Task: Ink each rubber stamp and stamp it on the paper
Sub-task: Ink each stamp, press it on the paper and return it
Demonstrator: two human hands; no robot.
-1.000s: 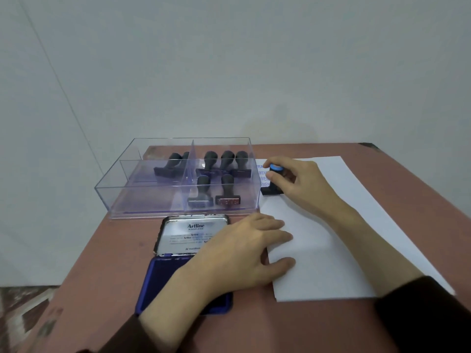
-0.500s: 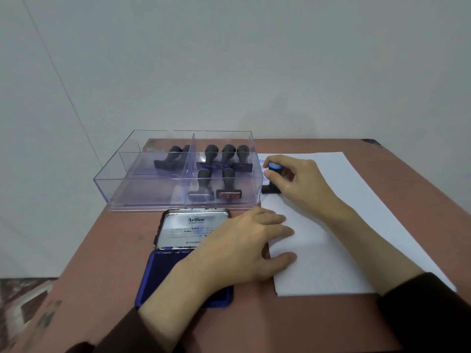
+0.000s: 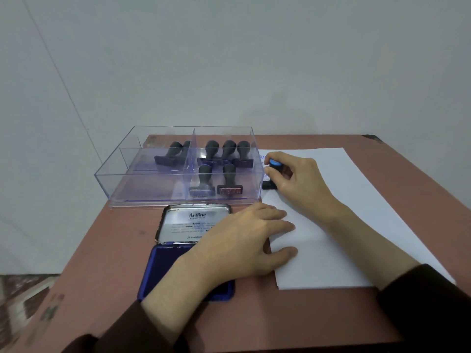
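Stamp (image 3: 275, 164) stands on paper (image 3: 356, 225), right grip (image 3: 298, 182) curled round it.

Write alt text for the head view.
A right hand presses a black, blue-capped rubber stamp onto white paper; the left hand rests on the sheet. Nearby: an open blue ink pad and a clear plastic box of stamps.

Your stamp (image 3: 275, 164) wears a blue cap; the paper (image 3: 356, 212) is white, the ink pad (image 3: 161, 271) at nine o'clock of it deep blue, the table (image 3: 114, 238) reddish-brown.
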